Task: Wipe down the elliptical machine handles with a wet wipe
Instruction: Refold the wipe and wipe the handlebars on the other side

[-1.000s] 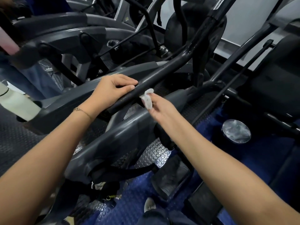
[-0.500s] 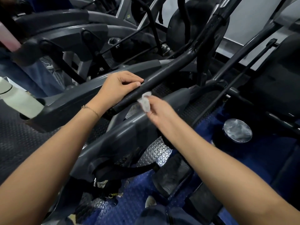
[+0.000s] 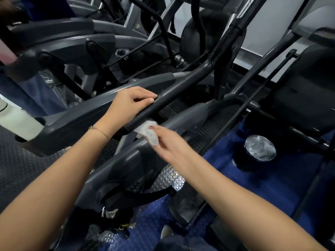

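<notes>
Wiping the near end of a black elliptical handle point(image 3: 164, 103) with a crumpled wet wipe point(image 3: 148, 131).

Handle's long axis running from near left up to far right, free end pointing near left, at centre of the scene. Left hand point(image 3: 129, 104) curled over the top of the handle, gripping it. Right hand point(image 3: 169, 144) just below, fingers pinching the white wipe, pressed against the handle's underside near its end. Thin bracelet point(image 3: 99, 131) on the left wrist.
</notes>
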The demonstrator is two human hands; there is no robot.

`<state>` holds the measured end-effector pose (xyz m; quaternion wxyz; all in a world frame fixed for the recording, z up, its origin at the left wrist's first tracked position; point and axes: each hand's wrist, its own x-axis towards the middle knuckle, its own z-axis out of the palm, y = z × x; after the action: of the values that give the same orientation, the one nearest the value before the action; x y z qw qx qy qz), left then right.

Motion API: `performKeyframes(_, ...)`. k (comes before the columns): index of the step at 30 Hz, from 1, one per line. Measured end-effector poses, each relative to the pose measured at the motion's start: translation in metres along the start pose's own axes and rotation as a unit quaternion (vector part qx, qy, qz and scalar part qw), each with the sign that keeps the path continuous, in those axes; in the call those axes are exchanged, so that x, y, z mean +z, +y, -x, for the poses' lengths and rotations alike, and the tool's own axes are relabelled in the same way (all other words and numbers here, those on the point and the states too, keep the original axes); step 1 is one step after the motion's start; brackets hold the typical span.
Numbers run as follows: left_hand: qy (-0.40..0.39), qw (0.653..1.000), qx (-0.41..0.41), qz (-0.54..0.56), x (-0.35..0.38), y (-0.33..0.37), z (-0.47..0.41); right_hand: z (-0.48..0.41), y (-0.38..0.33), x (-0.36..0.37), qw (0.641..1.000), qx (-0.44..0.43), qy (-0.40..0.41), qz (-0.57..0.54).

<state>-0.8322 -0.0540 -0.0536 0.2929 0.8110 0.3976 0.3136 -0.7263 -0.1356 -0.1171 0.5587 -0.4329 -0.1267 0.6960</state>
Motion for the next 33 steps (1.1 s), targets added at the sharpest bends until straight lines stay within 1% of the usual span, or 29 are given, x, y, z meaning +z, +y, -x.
performKeyframes(1, 0.002, 1.0, -0.001, -0.003, 0.001, 0.001, 0.001, 0.002, -0.009, -0.013, 0.998, -0.047, 0.015, 0.033)
performKeyframes(3, 0.003, 1.0, -0.002, -0.024, 0.001, 0.006, 0.004, 0.005, -0.037, -0.039, 0.984, -0.146, 0.098, -0.01)
performKeyframes(4, 0.008, 0.998, 0.009, -0.055, 0.001, 0.008, 0.005, 0.006, -0.056, -0.05, 0.965, -0.215, 0.15, 0.01)
performKeyframes(5, 0.019, 0.994, 0.027, -0.107, 0.002, 0.011, 0.006, 0.008, -0.076, -0.057, 0.935, -0.285, 0.197, 0.077)
performKeyframes(6, 0.036, 0.983, 0.048, -0.173, 0.005, 0.014, 0.008, 0.007, -0.096, -0.062, 0.893, -0.352, 0.228, 0.16)
performKeyframes(7, 0.055, 0.969, 0.061, -0.234, 0.009, 0.019, 0.007, 0.002, -0.111, -0.064, 0.844, -0.416, 0.236, 0.242)
performKeyframes(8, 0.075, 0.959, 0.057, -0.266, 0.016, 0.023, 0.005, -0.003, -0.124, -0.062, 0.791, -0.464, 0.229, 0.328)
performKeyframes(9, 0.091, 0.957, 0.045, -0.273, 0.027, 0.029, 0.001, -0.008, -0.134, -0.059, 0.732, -0.498, 0.213, 0.414)
performKeyframes(10, 0.095, 0.955, 0.042, -0.278, 0.04, 0.034, -0.003, -0.014, -0.137, -0.058, 0.67, -0.516, 0.188, 0.499)
performKeyframes(12, 0.079, 0.949, 0.073, -0.298, 0.065, 0.037, -0.011, -0.022, -0.139, -0.058, 0.538, -0.535, 0.125, 0.639)
performKeyframes(13, 0.068, 0.945, 0.087, -0.309, 0.073, 0.035, -0.014, -0.026, -0.142, -0.06, 0.477, -0.539, 0.093, 0.688)
performKeyframes(14, 0.064, 0.939, 0.095, -0.323, 0.077, 0.031, -0.016, -0.031, -0.149, -0.064, 0.424, -0.538, 0.076, 0.725)
performKeyframes(15, 0.062, 0.934, 0.099, -0.337, 0.08, 0.026, -0.018, -0.036, -0.162, -0.067, 0.405, -0.52, 0.075, 0.748)
performKeyframes(16, 0.064, 0.929, 0.107, -0.35, 0.082, 0.022, -0.018, -0.039, -0.177, -0.068, 0.404, -0.495, 0.104, 0.763)
performKeyframes(17, 0.071, 0.921, 0.119, -0.363, 0.083, 0.02, -0.017, -0.044, -0.192, -0.073, 0.393, -0.48, 0.135, 0.773)
performKeyframes(18, 0.076, 0.913, 0.134, -0.377, 0.084, 0.017, -0.016, -0.046, -0.203, -0.076, 0.389, -0.474, 0.161, 0.773)
performKeyframes(19, 0.081, 0.907, 0.146, -0.387, 0.085, 0.015, -0.016, -0.05, -0.208, -0.08, 0.374, -0.483, 0.177, 0.772)
performKeyframes(20, 0.086, 0.905, 0.152, -0.389, 0.087, 0.014, -0.016, -0.052, -0.208, -0.083, 0.365, -0.49, 0.177, 0.772)
performKeyframes(22, 0.088, 0.903, 0.151, -0.392, 0.089, 0.012, -0.016, -0.055, -0.197, -0.085, 0.362, -0.484, 0.145, 0.783)
performKeyframes(24, 0.094, 0.902, 0.155, -0.392, 0.09, 0.011, -0.016, -0.054, -0.202, -0.085, 0.322, -0.479, 0.106, 0.81)
performKeyframes(25, 0.098, 0.901, 0.158, -0.392, 0.091, 0.01, -0.016, -0.051, -0.214, -0.083, 0.305, -0.472, 0.108, 0.82)
performKeyframes(26, 0.101, 0.9, 0.16, -0.392, 0.091, 0.009, -0.016, -0.048, -0.23, -0.083, 0.292, -0.473, 0.132, 0.821)
performKeyframes(27, 0.102, 0.9, 0.157, -0.393, 0.09, 0.009, -0.015, -0.047, -0.246, -0.085, 0.278, -0.475, 0.175, 0.817)
performKeyframes(28, 0.104, 0.901, 0.155, -0.392, 0.09, 0.009, -0.015, -0.045, -0.255, -0.086, 0.287, -0.467, 0.205, 0.811)
performKeyframes(29, 0.106, 0.902, 0.152, -0.39, 0.09, 0.01, -0.015, -0.044, -0.258, -0.086, 0.292, -0.465, 0.211, 0.809)
performKeyframes(30, 0.109, 0.904, 0.15, -0.385, 0.09, 0.01, -0.014, -0.044, -0.253, -0.083, 0.288, -0.461, 0.187, 0.819)
performKeyframes(31, 0.113, 0.909, 0.143, -0.375, 0.09, 0.012, -0.014, -0.046, -0.246, -0.085, 0.272, -0.461, 0.131, 0.835)
performKeyframes(32, 0.123, 0.916, 0.133, -0.359, 0.091, 0.015, -0.014, -0.047, -0.241, -0.089, 0.234, -0.452, 0.082, 0.857)
performKeyframes(33, 0.138, 0.923, 0.12, -0.339, 0.092, 0.017, -0.015, -0.047, -0.244, -0.093, 0.209, -0.439, 0.054, 0.872)
